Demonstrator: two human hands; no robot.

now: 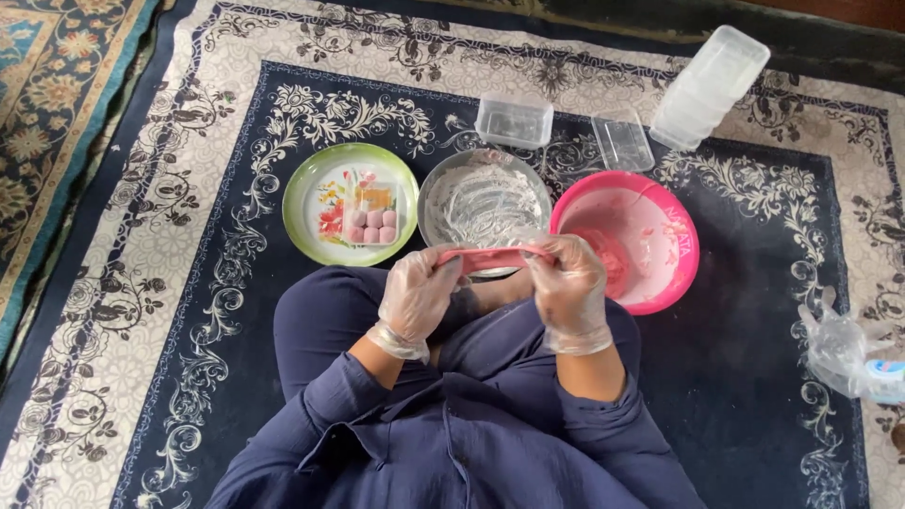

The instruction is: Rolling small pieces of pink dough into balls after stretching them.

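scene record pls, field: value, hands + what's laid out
left hand: gloved, pinching one end of the pink dough
right hand: gloved, pinching the other end
dough state: stretched flat between both hands
pink bowl: right, pink smears inside
metal plate: centre, white powder
green plate: left, small tub of pink balls
clear containers: stacked, far right

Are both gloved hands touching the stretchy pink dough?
Touching. The head view shows the left hand and right hand pinching opposite ends of the pink dough.
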